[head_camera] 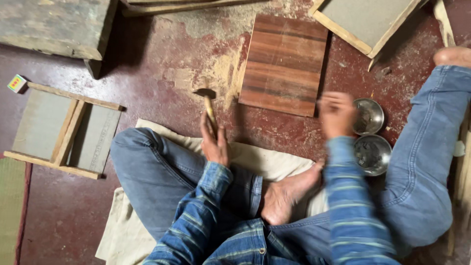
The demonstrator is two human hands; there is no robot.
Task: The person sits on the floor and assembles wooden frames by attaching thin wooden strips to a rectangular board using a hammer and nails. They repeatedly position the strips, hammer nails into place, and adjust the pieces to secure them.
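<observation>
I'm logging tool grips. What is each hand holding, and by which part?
The left hand holds a hammer by the lower end of its wooden handle. The right hand is blurred; cannot tell.

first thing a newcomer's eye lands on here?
Likely the striped wooden board, flat on the dusty red floor at top centre. Just below it, the left hand has a grip on a hammer, head up. The blurred right hand hovers beside two small metal bowls at the right.

floor (pixel 162 73) – dusty red | on it: striped board (pixel 284 64), cloth (pixel 267 162), two metal bowls (pixel 370 135), frames (pixel 64 130) – probably wooden
</observation>
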